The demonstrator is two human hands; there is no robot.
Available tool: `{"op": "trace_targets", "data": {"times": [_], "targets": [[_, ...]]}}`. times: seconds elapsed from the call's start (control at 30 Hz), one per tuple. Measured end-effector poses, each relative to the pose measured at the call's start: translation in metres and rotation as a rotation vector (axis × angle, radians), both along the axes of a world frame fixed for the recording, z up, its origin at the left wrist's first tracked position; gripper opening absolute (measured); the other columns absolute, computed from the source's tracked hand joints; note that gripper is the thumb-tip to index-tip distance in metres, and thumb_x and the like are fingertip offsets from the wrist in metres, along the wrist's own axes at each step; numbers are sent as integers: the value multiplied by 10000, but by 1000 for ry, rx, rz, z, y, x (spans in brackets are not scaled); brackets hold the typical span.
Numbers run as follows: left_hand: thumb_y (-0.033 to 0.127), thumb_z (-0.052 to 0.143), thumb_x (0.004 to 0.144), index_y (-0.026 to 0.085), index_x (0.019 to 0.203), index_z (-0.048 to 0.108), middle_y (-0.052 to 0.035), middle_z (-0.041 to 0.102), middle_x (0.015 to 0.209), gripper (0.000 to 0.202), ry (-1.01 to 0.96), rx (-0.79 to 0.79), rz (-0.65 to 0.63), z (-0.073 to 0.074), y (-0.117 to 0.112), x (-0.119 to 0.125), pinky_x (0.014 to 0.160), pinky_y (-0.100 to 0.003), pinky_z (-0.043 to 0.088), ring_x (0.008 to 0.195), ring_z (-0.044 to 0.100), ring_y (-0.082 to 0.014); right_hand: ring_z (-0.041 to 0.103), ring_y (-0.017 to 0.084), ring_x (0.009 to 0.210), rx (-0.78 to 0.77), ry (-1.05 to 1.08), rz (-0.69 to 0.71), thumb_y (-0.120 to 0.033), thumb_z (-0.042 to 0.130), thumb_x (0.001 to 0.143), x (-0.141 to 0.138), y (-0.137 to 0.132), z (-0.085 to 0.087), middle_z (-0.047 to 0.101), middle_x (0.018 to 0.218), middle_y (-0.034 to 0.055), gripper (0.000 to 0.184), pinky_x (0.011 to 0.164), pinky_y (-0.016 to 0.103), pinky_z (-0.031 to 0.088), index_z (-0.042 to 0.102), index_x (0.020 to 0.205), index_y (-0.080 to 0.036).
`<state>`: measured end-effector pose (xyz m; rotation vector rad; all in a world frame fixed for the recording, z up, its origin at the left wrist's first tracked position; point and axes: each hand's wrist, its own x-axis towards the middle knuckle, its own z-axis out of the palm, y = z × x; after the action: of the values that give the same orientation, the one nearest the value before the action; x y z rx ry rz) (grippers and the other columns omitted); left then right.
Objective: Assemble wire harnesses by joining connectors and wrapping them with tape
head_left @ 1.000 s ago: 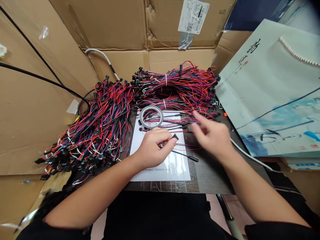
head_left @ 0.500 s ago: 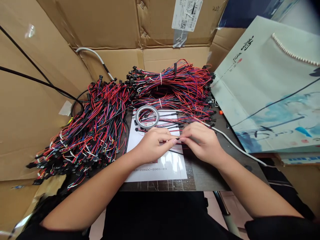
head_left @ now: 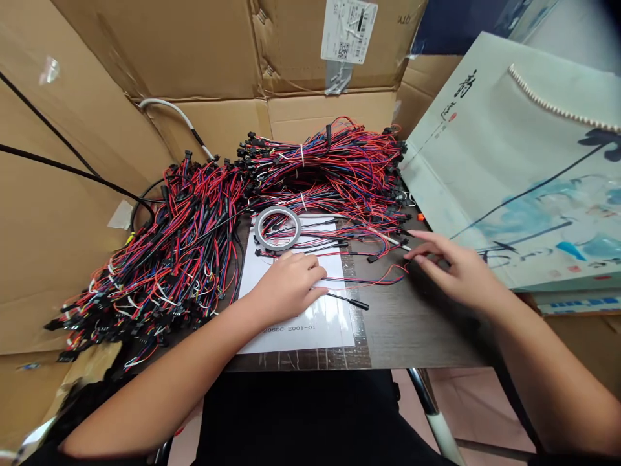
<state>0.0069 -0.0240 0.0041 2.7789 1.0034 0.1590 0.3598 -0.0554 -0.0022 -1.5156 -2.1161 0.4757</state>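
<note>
My left hand (head_left: 291, 285) is closed over the white printed sheet (head_left: 310, 340), holding a thin wire harness. Red and dark blue wires (head_left: 369, 281) run out of its fingers to the right and loop back. The harness's black cylindrical plug (head_left: 359, 303) points right, just past the sheet's edge. Over at the right my right hand (head_left: 451, 268) is open, its fingers apart, close to the wire ends and a white cable (head_left: 388, 238). A grey-rimmed tape roll (head_left: 277, 210) lies above my left hand on top of several wires.
A large heap of red, blue and black wire harnesses (head_left: 194, 226) covers the left side. Tied bundles (head_left: 330, 155) lie at the back before a cardboard wall (head_left: 334, 116). A pale paper bag (head_left: 495, 149) leans at the right. The dark table (head_left: 417, 336) ends near my lap.
My hands were together at a small black piece above the sheet. The right hand has moved right and opened; the left has stayed near the sheet, and the black plug now shows below the wires.
</note>
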Motion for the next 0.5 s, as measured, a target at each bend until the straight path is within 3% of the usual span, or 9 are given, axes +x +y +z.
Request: {"op": "trace_targets", "data": {"times": [0.13,0.3,0.4,0.5], "targets": [[404,532,952,190,1015,644,-62,655,962,249,89,0,-12,6,-4,-4,794,-359,393,917,614,-220,609,224,1148,63,-208,161,-195,493,955,9,-4,-14,654,1268,80,606,965,415,517,323,1531,-273],[423,554,939,190,838,644,-24,656,782,270,133,-66,-28,17,-5,-6,756,-349,389,791,616,-199,640,219,1008,237,-234,181,-201,535,953,11,-7,-20,704,1065,75,542,890,395,533,418,1480,-249],[506,513,945,189,857,667,-41,658,829,364,20,-55,-41,29,-1,14,774,-345,415,834,620,-202,662,211,961,302,-239,189,-199,547,949,11,-8,-18,718,1053,65,571,865,387,539,389,1495,-251],[504,445,977,187,993,654,-62,659,983,380,-184,-49,-67,38,5,57,822,-332,457,935,615,-201,680,213,979,373,-233,219,-187,559,941,8,-10,-16,723,1096,71,594,865,381,551,376,1501,-260]]}}
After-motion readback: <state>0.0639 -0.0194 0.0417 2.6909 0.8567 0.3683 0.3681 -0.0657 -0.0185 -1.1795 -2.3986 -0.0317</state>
